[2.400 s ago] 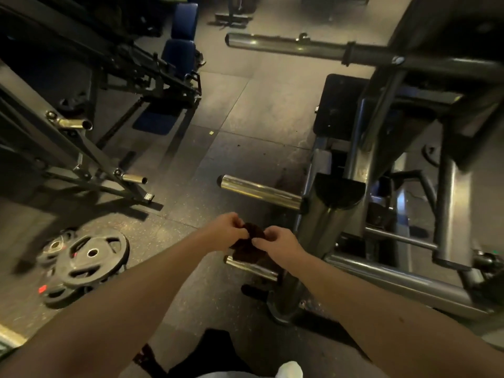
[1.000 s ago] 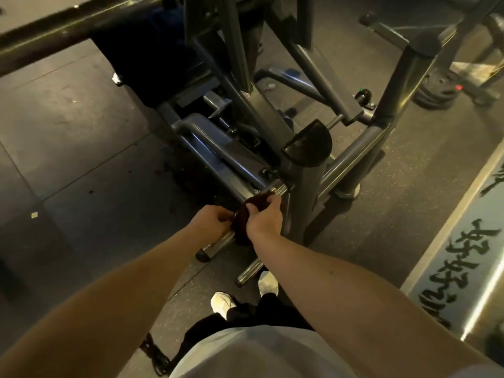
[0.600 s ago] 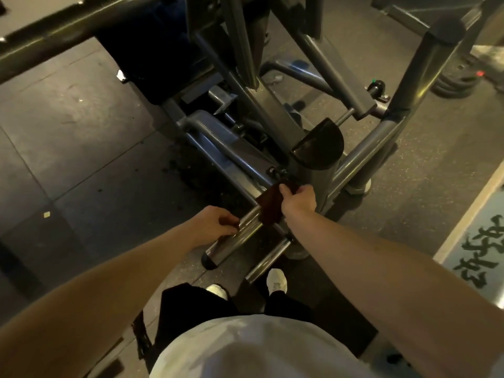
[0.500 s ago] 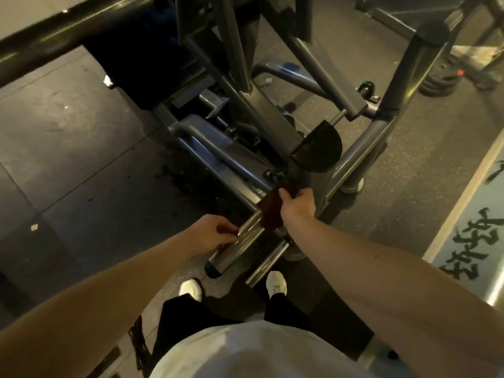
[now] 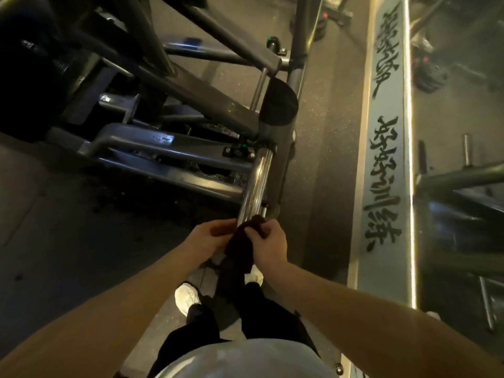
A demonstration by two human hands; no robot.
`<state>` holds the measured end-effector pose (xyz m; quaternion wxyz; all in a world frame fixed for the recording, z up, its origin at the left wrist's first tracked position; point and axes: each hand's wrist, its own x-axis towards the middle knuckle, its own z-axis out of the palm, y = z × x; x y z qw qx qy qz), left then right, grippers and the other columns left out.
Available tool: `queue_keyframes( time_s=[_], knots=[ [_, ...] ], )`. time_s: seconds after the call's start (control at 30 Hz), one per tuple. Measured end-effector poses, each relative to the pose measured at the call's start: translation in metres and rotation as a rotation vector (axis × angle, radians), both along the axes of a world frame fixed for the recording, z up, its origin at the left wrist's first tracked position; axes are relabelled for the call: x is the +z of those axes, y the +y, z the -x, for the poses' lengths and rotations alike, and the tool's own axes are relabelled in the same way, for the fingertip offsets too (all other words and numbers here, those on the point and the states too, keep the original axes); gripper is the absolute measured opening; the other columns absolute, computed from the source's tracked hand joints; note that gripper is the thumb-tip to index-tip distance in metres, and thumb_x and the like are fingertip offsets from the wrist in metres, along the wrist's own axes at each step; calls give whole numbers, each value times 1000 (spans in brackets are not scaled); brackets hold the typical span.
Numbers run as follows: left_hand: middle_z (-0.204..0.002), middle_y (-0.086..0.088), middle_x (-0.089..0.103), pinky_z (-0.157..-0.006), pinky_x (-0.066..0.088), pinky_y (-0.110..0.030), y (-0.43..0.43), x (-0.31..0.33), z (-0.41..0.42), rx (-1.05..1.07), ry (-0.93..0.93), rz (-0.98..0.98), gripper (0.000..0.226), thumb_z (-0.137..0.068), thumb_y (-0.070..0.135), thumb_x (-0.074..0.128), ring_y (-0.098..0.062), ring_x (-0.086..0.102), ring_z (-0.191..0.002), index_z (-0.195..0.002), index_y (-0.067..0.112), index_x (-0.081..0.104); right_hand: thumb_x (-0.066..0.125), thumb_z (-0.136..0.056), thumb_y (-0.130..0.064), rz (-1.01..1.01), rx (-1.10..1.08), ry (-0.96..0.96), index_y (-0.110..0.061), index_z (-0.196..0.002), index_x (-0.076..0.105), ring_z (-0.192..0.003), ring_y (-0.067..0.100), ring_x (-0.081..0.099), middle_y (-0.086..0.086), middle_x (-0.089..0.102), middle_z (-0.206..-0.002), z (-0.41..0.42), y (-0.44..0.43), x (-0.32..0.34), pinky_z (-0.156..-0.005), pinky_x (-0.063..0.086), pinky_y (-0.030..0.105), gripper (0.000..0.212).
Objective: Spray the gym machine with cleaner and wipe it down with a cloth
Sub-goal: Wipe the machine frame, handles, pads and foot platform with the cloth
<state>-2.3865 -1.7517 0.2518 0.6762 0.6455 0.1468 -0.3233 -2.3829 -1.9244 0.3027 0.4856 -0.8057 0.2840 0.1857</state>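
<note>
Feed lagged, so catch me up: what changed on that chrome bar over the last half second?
The right hand drew the dark cloth down the chrome bar from the upright post to its free end. The left hand let go of the bar and now holds the cloth too. The right hand's grip stayed.

Head camera looks steeply down, close over the hands (image 5: pixel 240 241).

Ahead of our left grip (image 5: pixel 211 236) and right grip (image 5: pixel 270 245), the chrome peg (image 5: pixel 256 184) runs straight into the upright post (image 5: pixel 278 132), closing that way. Ahead-left, frame rails (image 5: pixel 174 159) crowd low. Left of the grips the floor (image 5: pixel 68 227) lies open; to the right, a narrow floor strip ends at the lettered band (image 5: pixel 384 159)
</note>
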Motion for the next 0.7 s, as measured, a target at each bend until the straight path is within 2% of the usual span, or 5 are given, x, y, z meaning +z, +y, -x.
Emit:
queue_keyframes(
  time_s=[0.27,0.33,0.5,0.6,0.7],
  knots=[
    [-128,2,72,-112,48,-47,4,-5,-2,-50,42,52,39,-95,17,71,-17,67,-122,-133,27,68,71,-97,-30,42,-98,-82,-19,-110,57,-78,7,52,-8,56,-92,-91,1,0,-68,41,28,22],
    [-128,3,72,-111,49,-45,5,-5,-1,-53,51,26,35,-95,18,72,-17,67,-121,-129,29,70,69,-97,-31,41,-77,-93,-20,-110,57,-80,5,52,-9,56,-94,-80,0,-1,-66,40,25,21],
    [-126,-2,73,-103,53,-41,4,-1,5,-11,101,101,34,-98,12,66,-20,70,-117,-131,22,68,71,-96,-29,-53,-118,-52,-26,-99,59,-95,15,66,-6,65,-98,11,3,-15,-87,58,38,13],
    [-116,-3,76,-97,55,-38,3,14,4,35,128,63,26,-102,12,59,-22,71,-114,-122,21,72,76,-92,-29,-27,-60,-22,-24,-93,60,-87,15,68,-4,67,-93,30,0,-3,-80,61,38,17],
    [-113,1,75,-106,53,-43,3,32,-1,-28,-67,-113,21,-102,26,63,-19,69,-113,-120,26,73,78,-91,-28,82,5,-127,-23,-92,60,-84,9,64,-7,65,-90,30,-3,22,-70,51,23,19]
  ],
)
